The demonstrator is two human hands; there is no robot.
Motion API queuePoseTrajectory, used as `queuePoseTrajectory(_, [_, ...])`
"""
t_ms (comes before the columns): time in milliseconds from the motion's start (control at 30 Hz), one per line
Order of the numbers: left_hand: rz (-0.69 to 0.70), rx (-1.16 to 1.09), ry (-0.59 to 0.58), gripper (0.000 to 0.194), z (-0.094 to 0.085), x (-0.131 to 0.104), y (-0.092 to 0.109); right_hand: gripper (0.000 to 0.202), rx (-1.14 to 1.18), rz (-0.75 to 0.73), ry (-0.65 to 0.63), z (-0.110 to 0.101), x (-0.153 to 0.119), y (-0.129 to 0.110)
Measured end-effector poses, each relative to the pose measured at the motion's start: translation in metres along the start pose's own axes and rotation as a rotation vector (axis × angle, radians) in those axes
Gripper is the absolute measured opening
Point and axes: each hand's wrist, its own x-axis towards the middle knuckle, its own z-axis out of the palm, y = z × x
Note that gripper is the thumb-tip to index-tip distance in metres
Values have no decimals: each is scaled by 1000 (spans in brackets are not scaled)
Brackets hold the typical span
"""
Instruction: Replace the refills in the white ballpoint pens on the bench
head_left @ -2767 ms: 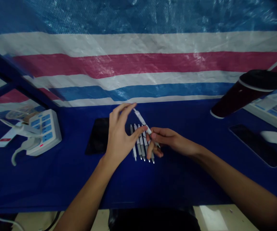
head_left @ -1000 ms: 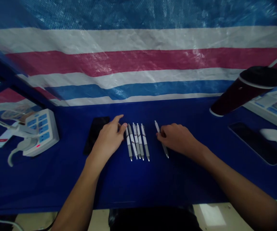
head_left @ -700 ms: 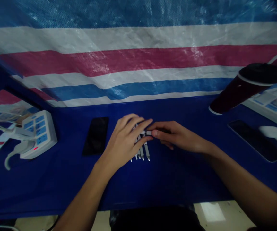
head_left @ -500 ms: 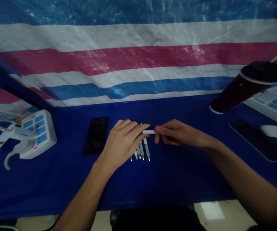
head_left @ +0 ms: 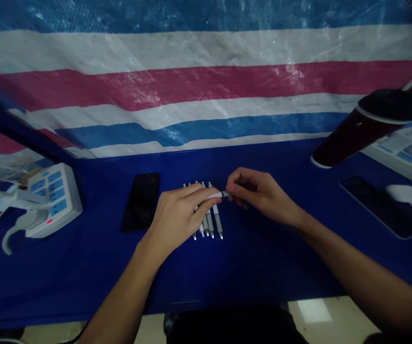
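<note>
My left hand (head_left: 180, 208) is closed around a white pen (head_left: 214, 195), its thumb and forefinger pinching the barrel. The pen lies roughly level and points right. At its greyish right end, the fingertips of my right hand (head_left: 254, 191) are closed in a pinch; the exact contact is partly hidden by the fingers. Beneath my left hand, several white pens with grey grips (head_left: 218, 223) lie side by side on the blue table (head_left: 263, 267). Their metal tips face me, and my left hand covers their middle parts.
A black phone (head_left: 140, 201) lies left of the pens, with a white power strip (head_left: 53, 200) and plugs further left. To the right are another phone (head_left: 379, 206), a white charger (head_left: 404, 194) and a dark red tumbler (head_left: 359, 131). A striped sheet (head_left: 206, 81) hangs behind.
My right hand has shifted slightly up and left, its fingers more curled. My left hand has come down a little, showing the back ends of the lying pens. Less of the held pen's white barrel shows.
</note>
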Motion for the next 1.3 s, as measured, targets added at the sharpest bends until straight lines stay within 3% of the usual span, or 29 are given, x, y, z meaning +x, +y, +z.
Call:
queuePoseTrajectory(133, [9,59,22,24,2,1,1,38,164,12,29,2,3,3])
queuePoseTrajectory(367, [21,128,-3,23,5,0,-1,44,242,66,5,5,4,5])
queuePoseTrajectory(767, [-36,124,-112,24,4,0,0,34,99,118,-41,5,3,7])
queuePoseTrajectory(933, [-166,10,-219,25,-2,5,6,25,-98,-52,81,4,2,6])
queuePoseTrajectory(1100, [-316,-147,-300,23,-7,9,10,19,-255,-192,87,4,-2,6])
queuePoseTrajectory(1300, [-365,-268,-350,31,-9,6,4,11,-456,-411,119,7,-2,7])
